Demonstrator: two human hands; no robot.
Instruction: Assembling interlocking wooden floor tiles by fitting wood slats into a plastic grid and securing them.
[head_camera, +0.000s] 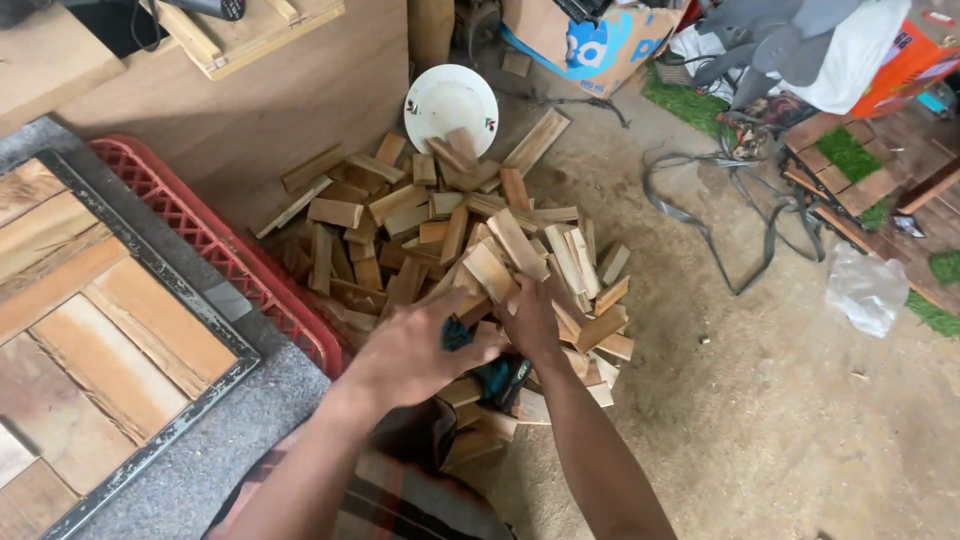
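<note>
Gripping a short wood block (490, 270) with my right hand (532, 322), fingers curled shut around its near end, I press my left hand (415, 350) beside it, fingers bent over a teal tool (490, 375). Both sit at the near edge of the block pile (420, 220); a red crate (200, 235) lies left, a white plate (450, 105) far.

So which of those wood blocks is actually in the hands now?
The pale flat block raised above the pile, its lower end at the fingertips of the right hand. The other blocks lie loose on the floor; the left hand is beside it.
</note>
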